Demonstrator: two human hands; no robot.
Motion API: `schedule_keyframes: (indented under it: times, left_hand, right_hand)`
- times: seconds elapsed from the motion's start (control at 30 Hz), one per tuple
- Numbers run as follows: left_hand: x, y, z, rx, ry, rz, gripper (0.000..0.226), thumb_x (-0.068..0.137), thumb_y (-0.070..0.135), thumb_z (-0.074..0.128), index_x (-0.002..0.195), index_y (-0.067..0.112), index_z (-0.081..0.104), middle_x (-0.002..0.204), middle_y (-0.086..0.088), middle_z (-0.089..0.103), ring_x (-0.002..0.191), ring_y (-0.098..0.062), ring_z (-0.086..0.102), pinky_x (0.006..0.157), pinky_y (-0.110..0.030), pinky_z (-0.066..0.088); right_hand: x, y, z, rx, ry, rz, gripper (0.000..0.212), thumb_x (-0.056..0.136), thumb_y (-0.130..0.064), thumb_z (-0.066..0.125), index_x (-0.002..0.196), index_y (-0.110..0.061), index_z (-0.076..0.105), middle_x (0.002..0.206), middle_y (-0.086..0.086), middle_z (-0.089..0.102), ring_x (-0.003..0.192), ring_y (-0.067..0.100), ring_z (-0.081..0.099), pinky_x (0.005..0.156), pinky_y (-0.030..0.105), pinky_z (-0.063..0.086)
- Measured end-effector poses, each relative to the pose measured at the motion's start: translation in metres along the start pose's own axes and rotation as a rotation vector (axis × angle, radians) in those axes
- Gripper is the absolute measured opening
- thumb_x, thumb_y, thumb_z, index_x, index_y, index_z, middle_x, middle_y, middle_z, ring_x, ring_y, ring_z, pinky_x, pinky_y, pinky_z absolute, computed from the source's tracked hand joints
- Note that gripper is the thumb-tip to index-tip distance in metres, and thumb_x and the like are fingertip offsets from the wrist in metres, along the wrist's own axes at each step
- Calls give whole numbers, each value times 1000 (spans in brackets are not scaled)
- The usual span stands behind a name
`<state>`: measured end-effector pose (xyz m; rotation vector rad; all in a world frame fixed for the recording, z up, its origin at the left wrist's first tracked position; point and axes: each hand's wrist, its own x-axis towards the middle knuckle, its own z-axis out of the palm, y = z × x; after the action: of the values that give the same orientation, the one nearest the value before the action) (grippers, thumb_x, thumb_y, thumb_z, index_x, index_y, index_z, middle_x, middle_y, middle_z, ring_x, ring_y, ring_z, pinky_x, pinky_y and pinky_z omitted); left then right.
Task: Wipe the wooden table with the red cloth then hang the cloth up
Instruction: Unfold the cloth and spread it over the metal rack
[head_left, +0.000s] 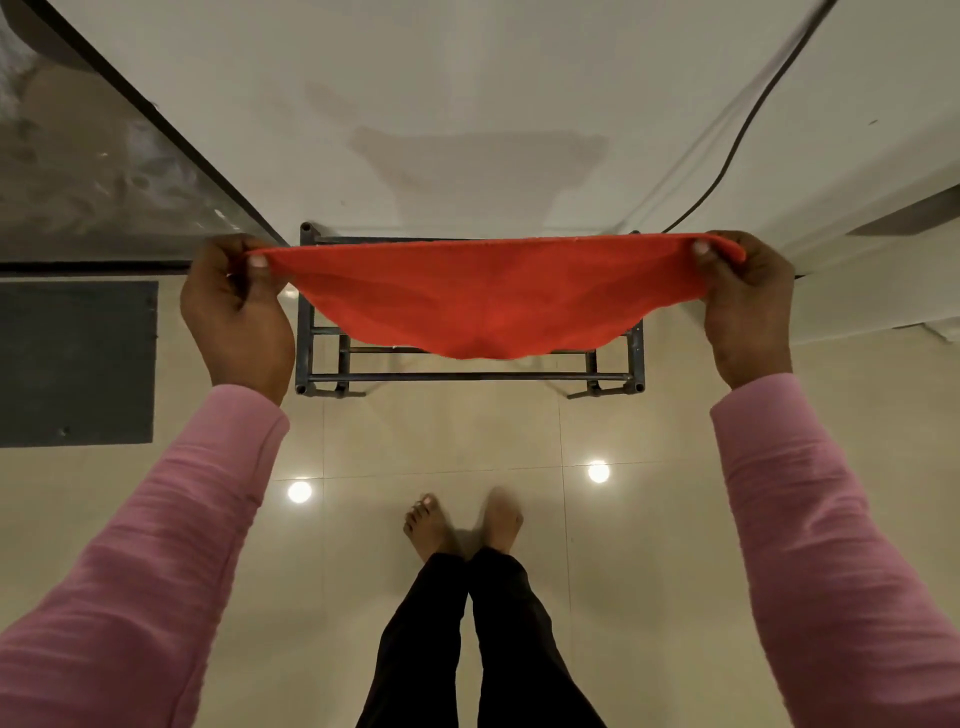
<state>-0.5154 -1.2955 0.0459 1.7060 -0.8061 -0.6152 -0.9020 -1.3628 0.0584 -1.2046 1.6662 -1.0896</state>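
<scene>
Item one: red cloth (483, 301), centre of frame, stretched wide between my left hand (236, 312) and right hand (745, 306), the fingers of each pinching a top corner, lower edge sagging. Item two: dark metal rack (467, 376), behind the cloth, standing on the tiled floor (441, 447). Item three: grey mat (78, 364), left edge.

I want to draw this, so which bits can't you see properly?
1. Metal rack: head view, its upper bars are hidden behind the red cloth.
2. Left hand and right hand: head view, the fingertips pinching behind the cloth's corners are hidden.
3. One foot: head view, blurred.
4. Black cable: head view, cut off by the top edge.
5. Wooden table: nowhere in this view.
</scene>
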Motion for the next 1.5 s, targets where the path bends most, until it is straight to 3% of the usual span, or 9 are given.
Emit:
schedule_keyframes:
  times: [0.27, 0.47, 0.57, 0.77, 0.9, 1.03, 1.23, 1.37, 1.5]
  left_hand:
    - [-6, -17, 3, 96, -23, -7, 22, 94, 17, 48, 89, 37, 57, 90, 7, 61, 94, -22, 63, 90, -51, 53]
    - [-15, -37, 1, 159, -44, 13, 15, 95, 16, 48, 95, 26, 58, 94, -11, 62, 92, -35, 62, 86, -51, 53]
    - [-22, -46, 1, 174, -68, -13, 12, 95, 14, 47, 98, 18, 58, 93, -3, 61, 91, -28, 63, 86, -43, 55]
    - [-27, -73, 3, 230, -108, -74, 15, 94, 6, 49, 93, 16, 60, 81, 13, 59, 77, 4, 59, 79, -23, 53]
    - [-35, -97, -1, 277, -157, -97, 13, 91, 0, 50, 95, 3, 62, 79, 0, 59, 76, 0, 58, 75, -20, 50]
    - [-49, -113, -11, 259, -176, -105, 18, 86, 7, 46, 87, -1, 62, 81, -15, 59, 79, -24, 56, 72, -33, 48]
    - [-78, -128, -28, 259, -132, -176, 45, 97, 43, 45, 71, 12, 65, 73, -10, 64, 75, -18, 62, 75, -30, 48]
    - [-92, -141, -34, 377, -112, -145, 24, 91, 36, 60, 87, 15, 69, 77, -3, 66, 70, -9, 59, 68, -12, 45]
    - [-106, -154, -42, 364, -108, -142, 14, 85, 23, 71, 97, 23, 64, 77, 9, 61, 70, 3, 58, 71, -14, 48]
  right_hand:
    - [-1, 19, 8, -43, -26, 56, 14, 91, -22, 60, 98, -12, 66, 84, -2, 63, 83, 10, 57, 83, 35, 50]
    - [-11, 39, 12, -107, -21, 85, 8, 92, -26, 58, 87, -26, 64, 79, -13, 62, 72, -11, 54, 70, 8, 44]
    - [-17, 49, 13, -119, -11, 98, 10, 93, -22, 58, 87, -27, 64, 79, -14, 61, 70, -14, 54, 66, 3, 42]
    - [-24, 80, 19, -179, -50, 162, 9, 94, -22, 56, 97, -20, 64, 86, -11, 61, 81, -3, 54, 66, 2, 43]
    - [-32, 105, 24, -195, -86, 219, 14, 94, -23, 55, 101, -15, 64, 90, 2, 61, 76, 11, 56, 61, 10, 49]
    - [-47, 122, 23, -182, -105, 263, 14, 93, -19, 57, 103, -12, 65, 92, 3, 63, 87, 22, 58, 81, 40, 52]
    - [-82, 140, 14, -107, -74, 346, 22, 91, -13, 60, 113, -11, 63, 119, 11, 61, 105, 23, 61, 78, 30, 56]
    - [-104, 156, 10, -80, -69, 322, 14, 91, -9, 60, 102, -15, 65, 126, 10, 57, 110, 27, 59, 83, 38, 56]
    - [-128, 174, 8, -68, -75, 293, 19, 91, -13, 59, 91, -31, 64, 128, -2, 54, 111, 19, 57, 83, 37, 55]
